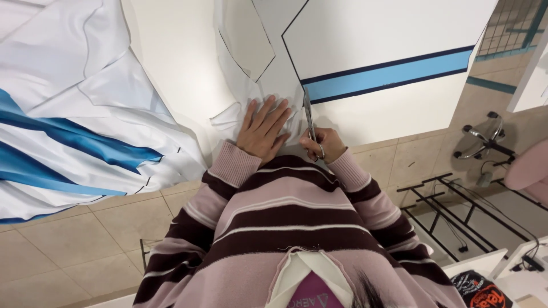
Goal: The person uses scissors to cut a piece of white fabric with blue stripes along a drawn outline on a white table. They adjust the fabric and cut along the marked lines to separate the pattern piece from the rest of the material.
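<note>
Right hand (323,145) closes its grip on the handles of a pair of scissors (309,117), fingers through the loops, a ring visible on one finger. Blades point away from the person and lie along a dark printed outline on the white fabric (365,34), at the near end of a light blue stripe (388,75) edged in dark blue. Left hand (264,129) holds nothing: it lies flat, fingers spread, pressing the fabric down just beside the scissors, on their left. Fabric lies on the white tabletop (177,51), its cut edge running between the two hands; the scissors sit at that edge, directly beyond the right hand. Loose cut pieces of white fabric with curved outlines lie beyond the left hand. Further left, a bunched length of white and blue cloth (74,131) hangs off the tabletop toward the tiled floor (68,239). Both sleeves are striped pink and dark maroon. At right, a black metal frame (456,205) stands on the floor.
</note>
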